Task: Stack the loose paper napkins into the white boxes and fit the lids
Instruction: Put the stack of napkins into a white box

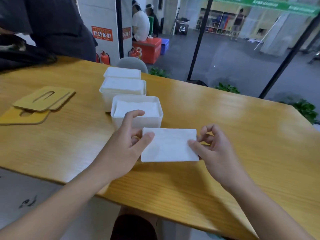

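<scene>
Napkin stack (168,145) pinched at both ends.
Held level by left hand (125,146) and right hand (213,149), ready for near box (136,121); lids (44,98) waiting far left.

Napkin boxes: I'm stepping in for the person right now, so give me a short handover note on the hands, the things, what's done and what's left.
Left hand and right hand each pinch one end of a napkin stack, held just in front of the nearest white box.
That box already holds napkins; the two boxes behind it, middle and far, look full.
The wooden lids lie stacked at the table's left; none is fitted.
Left: put this stack in, then fit all the lids.
</scene>
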### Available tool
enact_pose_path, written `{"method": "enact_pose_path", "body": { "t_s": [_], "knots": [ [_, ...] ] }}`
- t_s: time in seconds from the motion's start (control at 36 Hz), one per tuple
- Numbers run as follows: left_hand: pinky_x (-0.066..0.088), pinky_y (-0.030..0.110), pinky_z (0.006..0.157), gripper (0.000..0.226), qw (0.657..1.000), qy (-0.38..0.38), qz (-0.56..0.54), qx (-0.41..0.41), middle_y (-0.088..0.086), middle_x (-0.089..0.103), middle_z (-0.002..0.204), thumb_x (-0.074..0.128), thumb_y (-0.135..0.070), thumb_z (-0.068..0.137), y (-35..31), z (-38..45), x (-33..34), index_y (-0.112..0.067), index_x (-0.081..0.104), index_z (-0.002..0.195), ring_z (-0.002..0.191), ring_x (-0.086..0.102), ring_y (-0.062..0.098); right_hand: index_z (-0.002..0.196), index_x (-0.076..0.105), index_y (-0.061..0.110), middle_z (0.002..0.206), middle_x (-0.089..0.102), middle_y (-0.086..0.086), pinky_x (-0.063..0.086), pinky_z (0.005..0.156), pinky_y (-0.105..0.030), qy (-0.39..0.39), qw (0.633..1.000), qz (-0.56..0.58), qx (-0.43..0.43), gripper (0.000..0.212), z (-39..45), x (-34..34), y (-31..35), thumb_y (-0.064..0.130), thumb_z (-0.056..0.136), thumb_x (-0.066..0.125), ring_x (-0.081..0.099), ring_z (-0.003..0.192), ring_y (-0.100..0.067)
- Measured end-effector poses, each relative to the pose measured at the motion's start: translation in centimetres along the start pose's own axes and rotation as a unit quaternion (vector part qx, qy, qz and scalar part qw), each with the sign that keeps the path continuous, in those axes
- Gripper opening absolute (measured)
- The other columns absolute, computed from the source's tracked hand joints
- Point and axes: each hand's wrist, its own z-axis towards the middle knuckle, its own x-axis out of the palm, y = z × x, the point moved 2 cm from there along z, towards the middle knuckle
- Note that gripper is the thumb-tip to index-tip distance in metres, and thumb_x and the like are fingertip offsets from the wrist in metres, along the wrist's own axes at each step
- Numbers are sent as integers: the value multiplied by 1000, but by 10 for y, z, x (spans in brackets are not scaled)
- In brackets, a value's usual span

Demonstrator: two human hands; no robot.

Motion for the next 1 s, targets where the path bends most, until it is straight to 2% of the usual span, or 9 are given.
{"method": "enact_pose_path", "body": {
  "t_s": [0.08, 0.22, 0.36, 0.47, 0.67, 0.72, 0.83, 0.92, 1.0],
  "knots": [
    [57, 45, 62, 50, 999, -20, 24, 27, 2, 60, 74, 69, -46, 106, -3, 5, -27, -54, 39, 145, 59, 61, 23, 102, 49, 5, 90, 66, -8, 56, 56, -51, 10, 999, -40, -18, 26, 16, 20, 12, 8, 102, 75, 71, 67, -29],
    [45, 23, 56, 41, 986, -103, 109, 71, -3, 59, 68, 68, -36, 105, -13, 42, -69, -44, 44, 138, 57, 54, 10, 93, 62, 13, 86, 69, 4, 60, 66, -42, 44, 991, -103, -73, 15, 59, 51, 37, 21, 98, 74, 70, 74, -24],
    [45, 44, 58, 32, 969, -134, 207, 34, 2, 57, 65, 61, -33, 105, -9, 91, -96, -40, 43, 130, 53, 49, 14, 94, 70, 22, 92, 74, 1, 61, 78, -46, 37, 974, -202, -101, 6, 116, 75, 58, 20, 97, 74, 70, 89, -24],
    [49, 46, 59, 34, 957, -91, 275, 2, 4, 62, 66, 60, -29, 107, 7, 111, -96, -33, 44, 137, 56, 56, 16, 92, 70, 27, 94, 73, 8, 62, 78, -38, 42, 952, -283, -104, 11, 142, 85, 55, 19, 97, 74, 69, 88, -14],
    [50, 49, 100, 37, 913, -56, 404, 6, -3, 67, 86, 54, -39, 108, 16, 114, -92, -31, 49, 144, 108, 58, 28, 96, 67, 36, 98, 61, 19, 44, 64, -23, 33, 909, -383, -159, 9, 143, 84, 39, 36, 98, 76, 58, 82, -1],
    [44, 47, 103, 40, 883, -61, 466, 8, -1, 68, 94, 53, -45, 106, 10, 112, -91, -30, 51, 143, 113, 55, 31, 101, 68, 36, 109, 61, 17, 49, 76, -28, 33, 900, -398, -173, 11, 146, 84, 39, 40, 98, 77, 58, 95, -7],
    [38, 46, 91, 32, 758, -137, 628, 114, 1, 69, 106, 60, -48, 102, -15, 109, -89, -25, 71, 122, 108, 51, 31, 106, 71, 40, 111, 66, 19, 52, 82, -33, 67, 906, -380, -174, 15, 153, 81, 40, 44, 96, 80, 59, 102, -6],
    [47, 46, 88, 21, 827, -96, 535, 144, -4, 69, 100, 60, -41, 105, -24, 112, -82, -27, 75, 110, 103, 57, 27, 112, 73, 44, 103, 65, 20, 49, 74, -29, 117, 901, -390, -149, 23, 159, 85, 38, 52, 93, 82, 60, 97, -3],
    [50, 37, 80, 24, 904, 19, 426, 37, -15, 66, 103, 66, -50, 104, -14, 118, -76, -33, 72, 118, 102, 61, 15, 111, 75, 45, 99, 69, 11, 57, 74, -35, 145, 899, -395, -116, 24, 165, 91, 32, 55, 91, 83, 65, 91, -12]
  ]
}}
